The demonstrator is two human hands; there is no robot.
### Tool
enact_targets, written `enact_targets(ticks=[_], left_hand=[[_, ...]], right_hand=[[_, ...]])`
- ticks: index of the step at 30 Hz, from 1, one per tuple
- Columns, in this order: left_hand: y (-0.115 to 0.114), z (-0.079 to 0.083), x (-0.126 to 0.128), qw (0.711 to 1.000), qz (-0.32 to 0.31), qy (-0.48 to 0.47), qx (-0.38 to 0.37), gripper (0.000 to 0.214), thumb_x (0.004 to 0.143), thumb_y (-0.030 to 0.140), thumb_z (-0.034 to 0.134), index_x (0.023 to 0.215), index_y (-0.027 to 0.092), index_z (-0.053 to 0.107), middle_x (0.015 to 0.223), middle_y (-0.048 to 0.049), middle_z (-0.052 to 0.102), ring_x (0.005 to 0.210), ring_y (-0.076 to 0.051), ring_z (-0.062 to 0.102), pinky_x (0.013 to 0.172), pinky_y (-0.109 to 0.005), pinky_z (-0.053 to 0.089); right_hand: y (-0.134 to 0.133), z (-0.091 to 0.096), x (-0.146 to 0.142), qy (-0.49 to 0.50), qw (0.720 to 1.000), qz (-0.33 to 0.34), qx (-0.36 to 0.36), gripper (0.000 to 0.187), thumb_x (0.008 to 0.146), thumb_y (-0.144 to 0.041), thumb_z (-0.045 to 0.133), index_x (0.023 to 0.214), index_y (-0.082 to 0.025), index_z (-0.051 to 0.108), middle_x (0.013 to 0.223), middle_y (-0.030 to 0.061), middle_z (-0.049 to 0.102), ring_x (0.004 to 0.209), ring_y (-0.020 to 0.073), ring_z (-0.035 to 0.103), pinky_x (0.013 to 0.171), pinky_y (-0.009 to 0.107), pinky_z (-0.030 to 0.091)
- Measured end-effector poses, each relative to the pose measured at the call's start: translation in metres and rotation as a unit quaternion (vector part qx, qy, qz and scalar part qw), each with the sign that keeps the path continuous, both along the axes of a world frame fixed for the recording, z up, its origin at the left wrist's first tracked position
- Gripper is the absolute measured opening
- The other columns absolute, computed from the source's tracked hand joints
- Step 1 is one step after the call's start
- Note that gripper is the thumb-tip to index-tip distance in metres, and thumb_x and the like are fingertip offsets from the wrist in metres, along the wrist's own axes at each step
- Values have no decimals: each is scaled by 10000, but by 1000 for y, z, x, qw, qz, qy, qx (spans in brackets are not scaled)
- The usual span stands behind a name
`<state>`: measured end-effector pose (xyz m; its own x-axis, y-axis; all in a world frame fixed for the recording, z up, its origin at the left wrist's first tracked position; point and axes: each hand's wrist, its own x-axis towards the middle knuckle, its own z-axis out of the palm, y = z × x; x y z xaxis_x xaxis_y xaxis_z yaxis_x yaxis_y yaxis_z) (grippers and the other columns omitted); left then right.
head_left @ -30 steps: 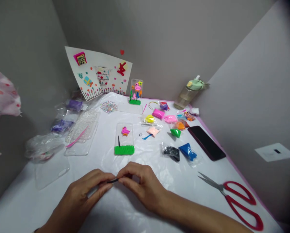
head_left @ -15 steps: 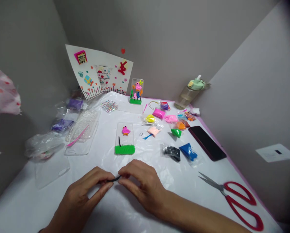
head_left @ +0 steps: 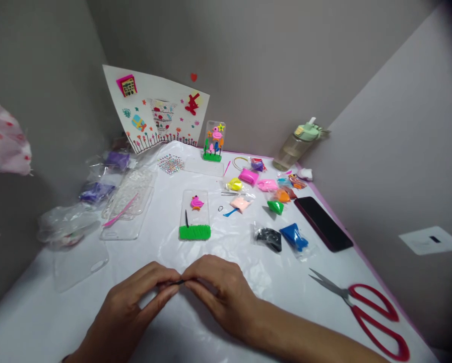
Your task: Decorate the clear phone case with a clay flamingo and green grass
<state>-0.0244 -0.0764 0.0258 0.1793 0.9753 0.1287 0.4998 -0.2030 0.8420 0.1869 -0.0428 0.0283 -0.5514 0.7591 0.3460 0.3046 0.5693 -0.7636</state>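
1. The left hand (head_left: 125,297) and right hand (head_left: 221,295) are close together near the near edge of the white-covered table (head_left: 40,302).
2. The left fingertips (head_left: 169,275) and right fingertips (head_left: 186,277) are nearly closed, pinching a thin black clay strip (head_left: 176,282) from either end.
3. The strip sits between the hands, mostly hidden by the fingers.
4. Farther off, straight ahead, lies a clear phone case (head_left: 194,217) with a pink clay bird and green clay grass.
5. To the right are bags of clay (head_left: 267,239), a dark phone (head_left: 323,224) and red-handled scissors (head_left: 369,315).
6. At the far right corner stands a water bottle (head_left: 294,148).
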Motion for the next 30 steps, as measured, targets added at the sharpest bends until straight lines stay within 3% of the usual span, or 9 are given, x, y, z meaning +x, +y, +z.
enact_targets(ticks=[9, 13, 18, 22, 26, 30], left_hand=[[-4, -3, -2, 1000, 14, 6, 3, 75, 934, 345, 648, 963, 335, 717, 883, 60, 760, 812, -142, 743, 753, -180, 568], [-3, -7, -5, 999, -29, 36, 26, 108, 970, 302, 595, 938, 326, 695, 870, 66, 736, 818, -131, 722, 758, -182, 551], [-5, -19, -19, 983, -50, 152, 93, 165, 1001, 254, 524, 997, 304, 681, 927, 26, 732, 881, -178, 694, 790, -253, 547], [-15, -39, -37, 955, -30, 260, 142, 275, 993, 260, 516, 1226, 305, 655, 1138, -19, 752, 1065, -243, 696, 951, -359, 541], [-22, -55, -36, 903, -31, 374, 208, 588, 991, 469, 538, 1504, 197, 443, 1484, -143, 596, 1366, -367, 544, 1128, -531, 399], [-24, -57, -20, 869, -68, 419, 254, 1078, 876, 763, 517, 1620, 93, 117, 1528, -217, 526, 1374, -395, 534, 1110, -518, 371]], right_hand=[[-1, -6, -2, 1, 1000, -5, -3, 203, 1022, -265, 552, 1080, -201, 737, 924, 57, 778, 808, 167, 710, 760, 285, 562], [0, -8, -2, -44, 999, 14, 16, 212, 1030, -254, 525, 1055, -201, 729, 908, 59, 761, 824, 179, 695, 779, 303, 557], [5, -11, -1, -81, 995, 41, 34, 188, 1014, -247, 567, 1133, -199, 705, 1097, 94, 734, 977, 205, 678, 869, 338, 550], [9, -11, 1, -94, 995, 22, 22, 205, 1029, -237, 520, 1083, -185, 711, 1043, 90, 731, 956, 208, 665, 855, 348, 542], [13, -12, 2, -100, 995, 16, 24, 242, 1040, -232, 476, 1041, -173, 711, 991, 85, 729, 913, 208, 658, 831, 352, 529], [15, -15, 2, -103, 994, 8, 28, 254, 1043, -239, 467, 1025, -173, 712, 960, 80, 730, 880, 205, 653, 811, 351, 513]])
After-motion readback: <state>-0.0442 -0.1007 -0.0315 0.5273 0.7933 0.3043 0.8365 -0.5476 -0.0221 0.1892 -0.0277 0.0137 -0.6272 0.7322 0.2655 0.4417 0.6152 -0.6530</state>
